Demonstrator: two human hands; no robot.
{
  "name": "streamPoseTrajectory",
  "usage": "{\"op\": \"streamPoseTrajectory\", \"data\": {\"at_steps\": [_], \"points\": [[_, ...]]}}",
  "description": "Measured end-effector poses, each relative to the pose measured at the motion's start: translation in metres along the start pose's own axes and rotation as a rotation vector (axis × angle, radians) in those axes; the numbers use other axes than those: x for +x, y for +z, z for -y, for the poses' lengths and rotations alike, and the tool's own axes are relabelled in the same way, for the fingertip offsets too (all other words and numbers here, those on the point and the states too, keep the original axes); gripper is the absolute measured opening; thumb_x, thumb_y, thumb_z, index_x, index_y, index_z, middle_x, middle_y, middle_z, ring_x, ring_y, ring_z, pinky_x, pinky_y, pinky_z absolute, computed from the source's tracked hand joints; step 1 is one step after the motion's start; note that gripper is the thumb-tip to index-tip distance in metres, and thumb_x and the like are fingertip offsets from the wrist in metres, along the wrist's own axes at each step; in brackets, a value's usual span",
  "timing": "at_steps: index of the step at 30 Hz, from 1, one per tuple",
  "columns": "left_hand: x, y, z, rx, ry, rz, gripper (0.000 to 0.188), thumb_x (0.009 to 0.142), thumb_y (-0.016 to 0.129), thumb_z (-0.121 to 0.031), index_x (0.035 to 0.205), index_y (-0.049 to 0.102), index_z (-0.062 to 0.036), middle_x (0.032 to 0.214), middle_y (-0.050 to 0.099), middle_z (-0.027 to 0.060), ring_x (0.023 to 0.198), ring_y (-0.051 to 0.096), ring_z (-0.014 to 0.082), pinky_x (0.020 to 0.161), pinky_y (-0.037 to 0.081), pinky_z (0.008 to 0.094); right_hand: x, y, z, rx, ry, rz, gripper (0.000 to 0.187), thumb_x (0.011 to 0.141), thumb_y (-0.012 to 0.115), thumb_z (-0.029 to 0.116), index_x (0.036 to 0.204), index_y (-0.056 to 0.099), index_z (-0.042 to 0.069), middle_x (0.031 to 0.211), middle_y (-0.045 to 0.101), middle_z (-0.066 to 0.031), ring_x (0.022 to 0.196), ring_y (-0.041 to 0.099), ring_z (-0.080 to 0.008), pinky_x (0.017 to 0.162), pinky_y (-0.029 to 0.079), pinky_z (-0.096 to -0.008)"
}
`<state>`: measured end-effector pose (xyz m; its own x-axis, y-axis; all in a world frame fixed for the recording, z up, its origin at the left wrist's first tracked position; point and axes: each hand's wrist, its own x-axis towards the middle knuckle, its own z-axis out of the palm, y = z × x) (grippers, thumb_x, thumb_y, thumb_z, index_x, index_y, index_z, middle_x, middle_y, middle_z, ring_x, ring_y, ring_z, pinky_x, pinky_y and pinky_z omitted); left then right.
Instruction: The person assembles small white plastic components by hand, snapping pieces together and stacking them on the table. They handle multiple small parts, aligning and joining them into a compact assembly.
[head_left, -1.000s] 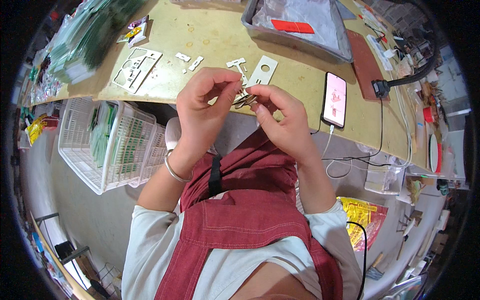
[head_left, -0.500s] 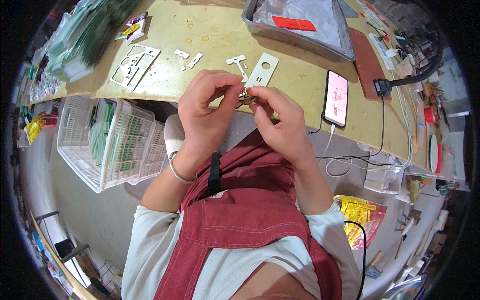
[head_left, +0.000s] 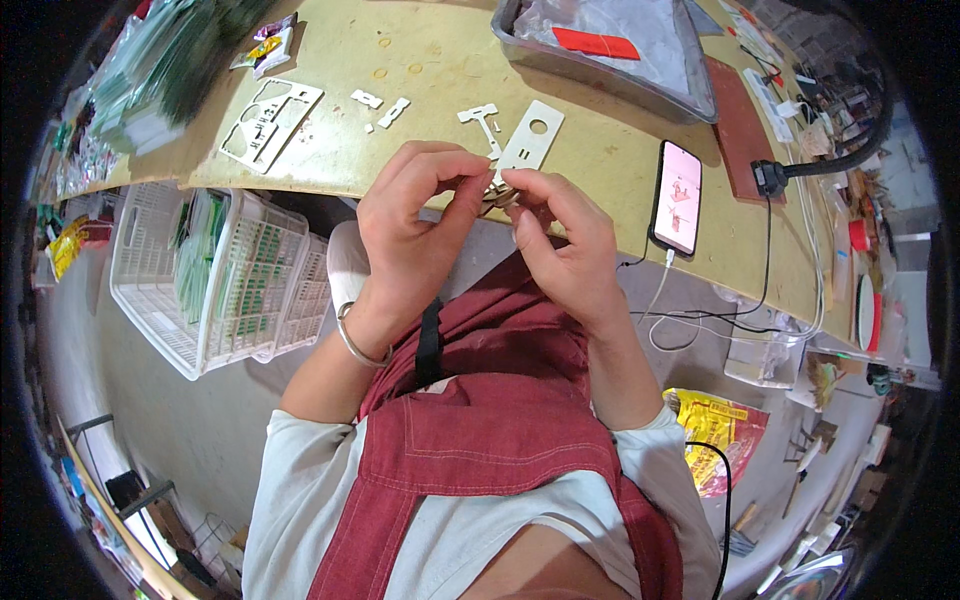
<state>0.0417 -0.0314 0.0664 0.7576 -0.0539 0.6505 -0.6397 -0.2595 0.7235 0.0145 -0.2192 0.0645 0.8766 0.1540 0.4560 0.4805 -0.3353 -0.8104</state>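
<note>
My left hand [head_left: 412, 212] and my right hand [head_left: 568, 248] meet at the table's near edge, fingers pinched together. Between their fingertips is a small pale piece with a curved brownish part [head_left: 498, 198]; the fingers cover most of it, so its kind does not show. Just beyond lie a flat white plate with a round hole [head_left: 524, 152] and a narrow white T-shaped piece [head_left: 482, 118]. Farther left are two small white notched pieces, one of them [head_left: 395, 112] lying slantwise, and a white cut-out sheet [head_left: 250, 140] with openings and thin tabs.
A charging phone [head_left: 677, 200] with a lit screen lies to the right. Behind it stand a grey tray [head_left: 600, 88] holding plastic and a red packet, and a brown board [head_left: 730, 130]. Small wrapped packets [head_left: 268, 50] lie far left. White baskets [head_left: 215, 290] stand below the table.
Both hands stay together at the same place, with slight finger movement around the small piece. The whole view has shifted a little.
</note>
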Motion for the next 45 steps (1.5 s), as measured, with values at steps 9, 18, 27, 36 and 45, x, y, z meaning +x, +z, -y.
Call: {"op": "streamPoseTrajectory", "data": {"at_steps": [9,18,27,36,45], "points": [[-0.007,0.007,0.0,-0.021,-0.002,-0.073,0.02,0.091,0.078,0.012,0.107,0.073,0.0008,0.11,0.07,0.0083,0.098,0.072,0.0138,0.082,0.061,0.0254,-0.003,0.004,0.0,-0.027,-0.008,-0.028,0.037,0.097,0.064,-0.006,0.131,0.07,0.003,0.103,0.072,-0.0051,0.083,0.066,-0.0086,0.071,0.052,-0.0237],[-0.009,0.004,-0.003,-0.111,-0.1,-0.005,0.02,0.091,0.078,0.012,0.106,0.072,0.0007,0.109,0.07,0.0074,0.097,0.071,0.0131,0.083,0.06,0.0255,-0.001,-0.004,0.004,-0.046,-0.004,0.015,0.034,0.094,0.066,-0.003,0.127,0.069,0.003,0.105,0.072,-0.0139,0.085,0.071,-0.025,0.069,0.056,-0.0348],[-0.009,0.007,-0.008,-0.214,-0.155,-0.056,0.02,0.089,0.079,0.012,0.103,0.072,0.0013,0.106,0.07,0.0077,0.093,0.072,0.0142,0.081,0.063,0.0277,-0.006,-0.003,-0.002,0.085,0.138,-0.04,0.032,0.097,0.069,-0.003,0.129,0.066,0.003,0.104,0.071,-0.0052,0.086,0.067,-0.0117,0.074,0.054,-0.0263],[-0.013,0.004,-0.006,-0.308,-0.284,-0.023,0.017,0.091,0.076,0.012,0.104,0.072,0.0024,0.108,0.068,0.0067,0.099,0.071,0.0127,0.084,0.061,0.0252,-0.01,0.004,-0.004,0.249,0.195,-0.067,0.016,0.097,0.073,0.001,0.112,0.069,0.003,0.097,0.072,-0.0019,0.083,0.064,-0.0078,0.069,0.05,-0.0246],[-0.014,-0.001,-0.01,-0.557,-0.427,-0.001,0.016,0.095,0.076,0.008,0.11,0.073,0.0025,0.111,0.074,0.005,0.1,0.071,0.0102,0.091,0.058,0.026,-0.008,-0.004,-0.01,0.345,0.24,-0.038,0.012,0.098,0.071,0.0,0.11,0.069,0.003,0.099,0.071,0.0005,0.086,0.063,-0.0061,0.074,0.051,-0.0242]]}}
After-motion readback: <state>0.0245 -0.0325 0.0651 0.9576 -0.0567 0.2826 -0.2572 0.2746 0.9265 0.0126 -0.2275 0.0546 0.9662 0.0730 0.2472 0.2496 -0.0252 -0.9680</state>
